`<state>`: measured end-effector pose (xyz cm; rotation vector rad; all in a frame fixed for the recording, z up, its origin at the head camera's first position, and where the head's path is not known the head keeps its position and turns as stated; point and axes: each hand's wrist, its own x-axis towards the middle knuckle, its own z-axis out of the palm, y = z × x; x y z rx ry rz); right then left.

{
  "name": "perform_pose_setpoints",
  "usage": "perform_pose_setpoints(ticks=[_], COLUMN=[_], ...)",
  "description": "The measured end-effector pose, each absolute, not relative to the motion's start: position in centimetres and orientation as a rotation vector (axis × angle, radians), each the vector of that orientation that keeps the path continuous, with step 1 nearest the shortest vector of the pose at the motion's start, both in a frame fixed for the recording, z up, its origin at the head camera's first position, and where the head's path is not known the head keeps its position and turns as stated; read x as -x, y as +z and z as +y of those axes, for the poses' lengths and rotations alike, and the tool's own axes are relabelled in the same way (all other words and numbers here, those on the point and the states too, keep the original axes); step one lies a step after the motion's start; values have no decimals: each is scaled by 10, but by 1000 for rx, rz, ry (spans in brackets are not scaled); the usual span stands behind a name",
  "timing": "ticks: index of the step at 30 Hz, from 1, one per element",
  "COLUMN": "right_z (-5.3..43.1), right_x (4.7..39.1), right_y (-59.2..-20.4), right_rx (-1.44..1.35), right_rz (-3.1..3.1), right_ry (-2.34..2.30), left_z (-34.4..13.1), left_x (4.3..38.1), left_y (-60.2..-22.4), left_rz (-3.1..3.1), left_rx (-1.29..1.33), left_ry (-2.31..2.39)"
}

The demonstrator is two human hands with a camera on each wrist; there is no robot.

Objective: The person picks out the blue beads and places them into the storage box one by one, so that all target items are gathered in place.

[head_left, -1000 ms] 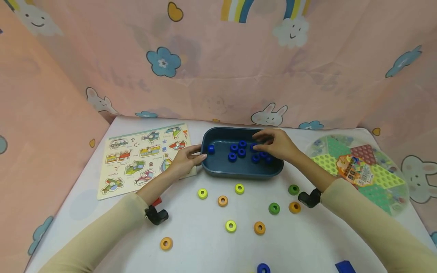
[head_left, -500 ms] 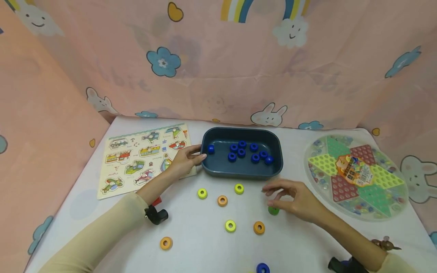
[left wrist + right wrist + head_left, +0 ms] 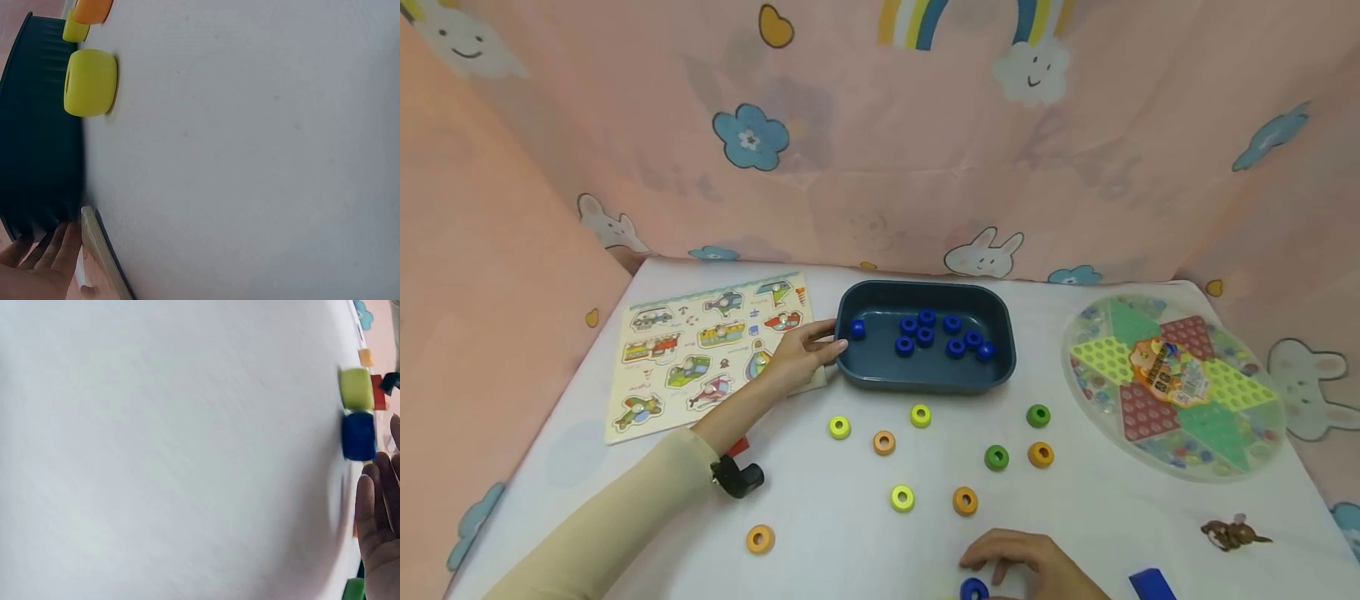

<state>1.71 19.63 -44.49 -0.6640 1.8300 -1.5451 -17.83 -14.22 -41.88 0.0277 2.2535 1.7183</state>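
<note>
My left hand (image 3: 793,358) holds the left end of a dark blue plastic tray (image 3: 925,383), thumb at the rim and fingers against the outer wall (image 3: 40,144). Several blue ring-shaped beads (image 3: 925,337) lie inside the tray. At the near edge of the head view my right hand (image 3: 1037,567) hovers around another blue bead (image 3: 967,588), fingers apart. The right wrist view has that blue bead (image 3: 359,436) just beyond the fingertips, beside a yellow-green bead (image 3: 357,389). The right hand is partly cut off by the frame in the head view.
Loose yellow (image 3: 902,498), orange (image 3: 966,501) and green beads (image 3: 996,457) are scattered in front of the tray. A vehicle puzzle board (image 3: 700,358) lies left, a round star-patterned game board (image 3: 1225,425) right. A blue block (image 3: 1152,584) and a small brown mouse figure (image 3: 1234,532) lie near right.
My right hand has left the tray, passed back over the green and orange beads, and come down by the blue bead at the near edge. The left hand stays on the tray.
</note>
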Motion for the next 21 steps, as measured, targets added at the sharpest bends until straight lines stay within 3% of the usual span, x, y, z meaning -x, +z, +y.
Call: perform_pose_setpoints(ticks=[8,21], right_z=[196,196], right_x=[-34,-32], right_y=[-463,-463], right_rx=[824,814], right_rz=[1898,1906], right_ry=[-1547,-1561], left_z=[-143,-142], left_x=[178,178], left_y=[-421,-421], left_rz=[2260,2276], left_rx=[-11,-12], left_ry=[1712,1710])
